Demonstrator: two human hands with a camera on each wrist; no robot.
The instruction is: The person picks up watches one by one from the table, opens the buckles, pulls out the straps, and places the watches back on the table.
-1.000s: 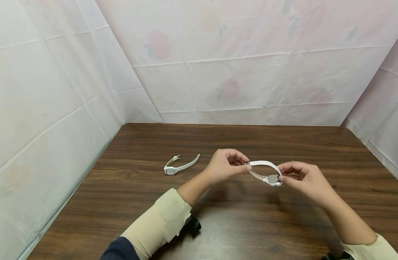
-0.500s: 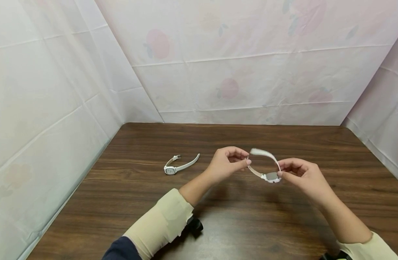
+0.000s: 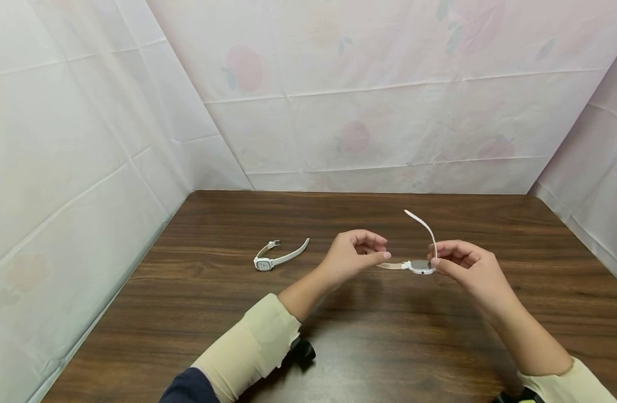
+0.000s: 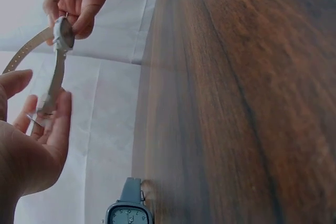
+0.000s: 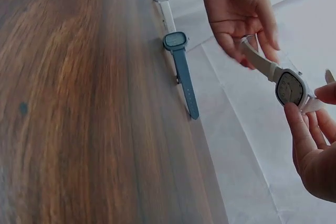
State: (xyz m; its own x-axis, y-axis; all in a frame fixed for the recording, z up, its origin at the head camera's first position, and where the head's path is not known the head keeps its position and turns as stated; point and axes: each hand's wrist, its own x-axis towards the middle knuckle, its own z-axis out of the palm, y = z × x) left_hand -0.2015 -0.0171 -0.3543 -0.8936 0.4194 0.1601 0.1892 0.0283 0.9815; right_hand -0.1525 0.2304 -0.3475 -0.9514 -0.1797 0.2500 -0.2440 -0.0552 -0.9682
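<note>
My right hand pinches a white wristwatch by its case, above the table. One strap half curves upward from the case. The other half points left, its buckle end lying against the fingers of my left hand. In the left wrist view the thumb of my left hand stands apart from that strap. Another white wristwatch lies unfastened on the table, left of my left hand. A blue-grey wristwatch lies on the table in the right wrist view; I cannot make it out in the head view.
The dark wood-grain table spans the space beneath both hands. Pale fruit-print cloth hangs behind it and along both sides. A black device sits under my left wrist, by the beige sleeve.
The strap's free end has come away from the buckle and swung up and back, opening the watch's loop. My left fingers have loosened; the right hand has risen slightly, still holding the case.
</note>
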